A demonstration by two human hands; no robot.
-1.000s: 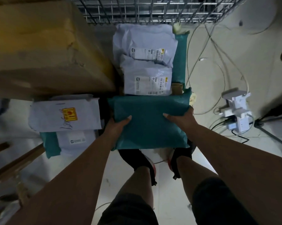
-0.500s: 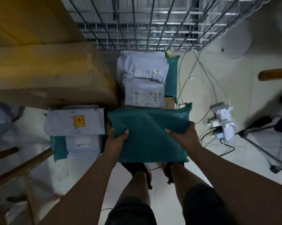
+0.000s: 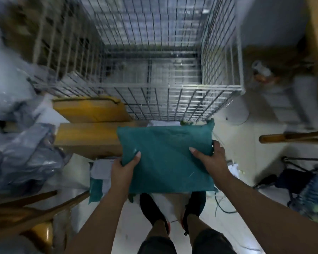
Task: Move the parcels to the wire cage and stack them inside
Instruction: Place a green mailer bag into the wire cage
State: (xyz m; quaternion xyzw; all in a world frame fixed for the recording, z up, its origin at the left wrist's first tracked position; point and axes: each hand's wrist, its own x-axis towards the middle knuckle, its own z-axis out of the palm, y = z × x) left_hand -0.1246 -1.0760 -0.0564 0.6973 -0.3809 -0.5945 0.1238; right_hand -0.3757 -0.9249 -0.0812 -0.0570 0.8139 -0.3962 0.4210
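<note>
Teal parcel (image 3: 165,158) hangs level between both hands, in the air above the person's shoes (image 3: 152,211). The left hand (image 3: 126,165) grips its 9 o'clock edge, thumb laid on top and the rest wrapped round. The right hand (image 3: 209,160) clasps the 3 o'clock edge the same way. At 12 o'clock, just past the parcel's far edge, stands the wire cage (image 3: 173,101), open at the top. The view is blurred, but I make out no parcels on its mesh floor. Cardboard boxes (image 3: 88,138) lie at 10 o'clock, and more mailers (image 3: 99,169) are on the floor at 8 o'clock. To my eye this is the carrying step. Next the parcel must clear the cage's near wall, then go down flat inside so others can stack on it.
</note>
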